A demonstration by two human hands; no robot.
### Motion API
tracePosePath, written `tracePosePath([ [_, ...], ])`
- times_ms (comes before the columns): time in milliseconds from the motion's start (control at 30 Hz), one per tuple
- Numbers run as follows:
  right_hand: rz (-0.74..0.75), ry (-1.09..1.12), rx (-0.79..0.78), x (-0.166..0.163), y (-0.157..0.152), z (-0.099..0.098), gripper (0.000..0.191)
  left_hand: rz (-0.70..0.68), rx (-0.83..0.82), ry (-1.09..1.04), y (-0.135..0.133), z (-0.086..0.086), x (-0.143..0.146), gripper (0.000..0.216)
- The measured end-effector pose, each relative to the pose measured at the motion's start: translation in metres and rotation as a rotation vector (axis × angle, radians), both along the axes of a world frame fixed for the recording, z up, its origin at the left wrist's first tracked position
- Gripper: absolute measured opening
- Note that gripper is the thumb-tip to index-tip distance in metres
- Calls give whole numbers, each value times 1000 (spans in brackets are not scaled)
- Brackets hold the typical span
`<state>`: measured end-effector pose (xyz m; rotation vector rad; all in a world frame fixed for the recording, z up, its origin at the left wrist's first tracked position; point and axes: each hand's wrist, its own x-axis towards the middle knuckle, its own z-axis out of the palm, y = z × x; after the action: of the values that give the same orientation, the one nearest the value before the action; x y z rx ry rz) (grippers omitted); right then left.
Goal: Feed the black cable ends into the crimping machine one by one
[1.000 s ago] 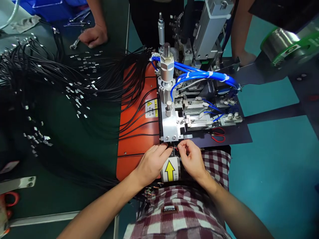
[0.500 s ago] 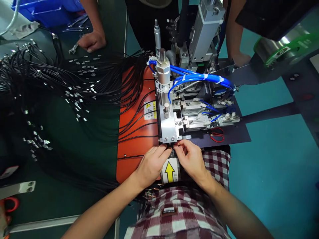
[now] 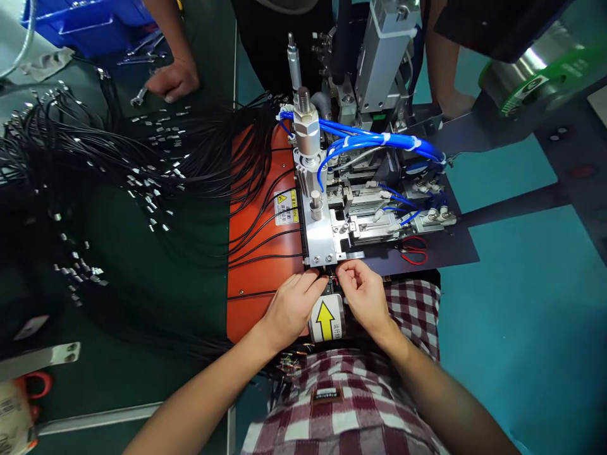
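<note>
Thin wires [image 3: 334, 278]: lay at lower centre of the frame, uncovered since half a second earlier. Right hand [image 3: 364, 294]: had shifted slightly rightward, fingertips pinched on them. Left hand [image 3: 291, 302]: fingers narrow, contents hidden. Wire handling was presumably unfinished.

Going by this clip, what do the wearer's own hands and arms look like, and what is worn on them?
The left hand and right hand are both bare: no gloves, rings or watch show. The forearms are uncovered too, with no sleeves in view. Between them is a dark red and white checked garment with a small dark label.
</note>
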<state>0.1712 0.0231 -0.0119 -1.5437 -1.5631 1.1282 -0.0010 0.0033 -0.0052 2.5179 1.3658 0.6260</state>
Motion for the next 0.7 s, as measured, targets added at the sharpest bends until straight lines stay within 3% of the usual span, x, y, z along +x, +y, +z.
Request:
tracePosePath([
  [367, 27, -255, 171, -8, 1, 7, 13, -1, -36, 4, 0, -2, -1, 31],
  [567, -9, 71, -39, 0, -2, -6, 13, 0, -19, 10, 0, -2, 0, 29],
  [700, -13, 159, -64, 3, -3, -12, 16, 12, -38, 10, -1, -2, 0, 30],
])
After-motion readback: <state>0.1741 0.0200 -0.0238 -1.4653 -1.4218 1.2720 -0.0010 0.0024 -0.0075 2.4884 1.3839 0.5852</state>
